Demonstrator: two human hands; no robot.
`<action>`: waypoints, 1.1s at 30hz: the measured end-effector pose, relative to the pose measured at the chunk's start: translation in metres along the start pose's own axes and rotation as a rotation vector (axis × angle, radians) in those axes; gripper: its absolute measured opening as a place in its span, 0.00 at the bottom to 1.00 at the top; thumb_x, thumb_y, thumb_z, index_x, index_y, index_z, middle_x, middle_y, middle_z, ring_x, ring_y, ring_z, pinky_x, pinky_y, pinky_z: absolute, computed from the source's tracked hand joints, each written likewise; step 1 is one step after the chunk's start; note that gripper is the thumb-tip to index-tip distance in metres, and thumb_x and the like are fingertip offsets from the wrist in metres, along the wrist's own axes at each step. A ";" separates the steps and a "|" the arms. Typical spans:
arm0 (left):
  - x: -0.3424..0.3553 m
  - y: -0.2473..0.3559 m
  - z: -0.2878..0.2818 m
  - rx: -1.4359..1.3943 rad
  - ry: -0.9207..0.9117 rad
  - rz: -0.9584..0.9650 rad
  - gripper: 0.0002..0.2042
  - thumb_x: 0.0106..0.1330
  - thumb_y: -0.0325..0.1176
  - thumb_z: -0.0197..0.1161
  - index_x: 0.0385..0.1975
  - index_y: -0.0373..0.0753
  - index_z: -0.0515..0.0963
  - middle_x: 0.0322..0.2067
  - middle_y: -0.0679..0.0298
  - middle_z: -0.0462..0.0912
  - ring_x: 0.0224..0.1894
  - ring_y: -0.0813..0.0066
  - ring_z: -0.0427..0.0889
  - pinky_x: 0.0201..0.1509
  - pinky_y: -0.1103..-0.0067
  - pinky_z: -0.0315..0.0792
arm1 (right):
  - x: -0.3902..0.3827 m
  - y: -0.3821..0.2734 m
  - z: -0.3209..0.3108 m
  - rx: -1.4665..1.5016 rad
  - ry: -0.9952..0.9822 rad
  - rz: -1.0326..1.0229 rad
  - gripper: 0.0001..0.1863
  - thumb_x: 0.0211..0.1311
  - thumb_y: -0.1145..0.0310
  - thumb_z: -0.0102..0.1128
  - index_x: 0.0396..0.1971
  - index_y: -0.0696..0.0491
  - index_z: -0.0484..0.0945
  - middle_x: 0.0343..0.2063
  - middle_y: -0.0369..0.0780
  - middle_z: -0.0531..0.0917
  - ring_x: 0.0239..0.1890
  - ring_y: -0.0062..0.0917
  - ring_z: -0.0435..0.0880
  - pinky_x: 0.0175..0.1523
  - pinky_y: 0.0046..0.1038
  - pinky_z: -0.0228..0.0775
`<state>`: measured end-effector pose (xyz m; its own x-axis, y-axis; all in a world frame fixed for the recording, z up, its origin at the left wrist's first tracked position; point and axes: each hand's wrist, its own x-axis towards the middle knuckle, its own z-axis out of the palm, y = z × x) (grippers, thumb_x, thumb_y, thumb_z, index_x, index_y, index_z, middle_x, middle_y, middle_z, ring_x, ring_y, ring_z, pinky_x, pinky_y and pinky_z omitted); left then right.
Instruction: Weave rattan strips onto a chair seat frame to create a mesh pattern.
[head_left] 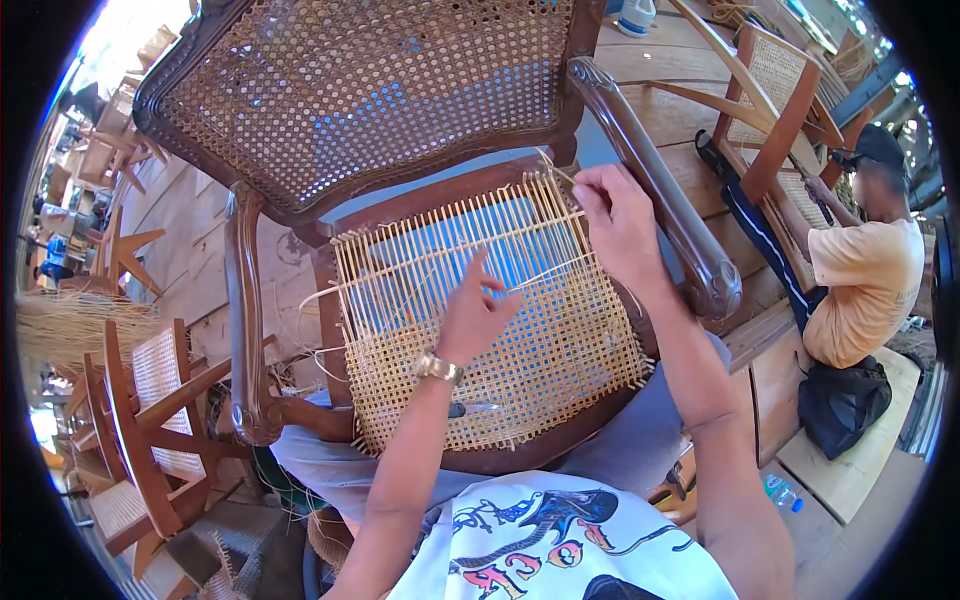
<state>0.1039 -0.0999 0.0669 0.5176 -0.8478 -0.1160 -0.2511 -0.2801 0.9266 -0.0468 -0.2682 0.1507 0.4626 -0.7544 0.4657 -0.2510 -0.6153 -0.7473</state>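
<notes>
A dark carved wooden armchair (240,300) stands before me, its seat partly woven with cane. The woven cane seat (500,370) is a tight grid near me; farther away, mostly lengthwise strands show, with a crosswise strand (440,253) through them. My left hand (480,312), with a gold-coloured watch at its wrist, is over the middle of the seat, index finger stretched out and the others loosely bent. At the seat's far right corner, my right hand (622,222) pinches a thin cane strand (562,178) between thumb and fingers.
The chair's cane back (370,100) rises at the far side, with an armrest (685,200) at right. Another person (865,260) sits at right by a wooden chair frame (765,120). More chairs (150,430) and loose cane fibres (85,328) lie left.
</notes>
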 end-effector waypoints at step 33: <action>0.026 -0.019 0.029 0.896 0.278 0.259 0.16 0.65 0.43 0.60 0.50 0.47 0.79 0.53 0.52 0.69 0.60 0.50 0.67 0.61 0.52 0.61 | -0.055 0.074 0.055 -0.508 -0.459 -0.105 0.05 0.62 0.72 0.54 0.38 0.50 0.74 0.45 0.39 0.79 0.55 0.40 0.72 0.57 0.49 0.62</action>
<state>0.0977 -0.1295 0.0360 0.5041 -0.8271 0.2485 -0.8546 -0.4360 0.2823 -0.0439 -0.2597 0.0435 0.7913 -0.5806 0.1919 -0.5004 -0.7952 -0.3424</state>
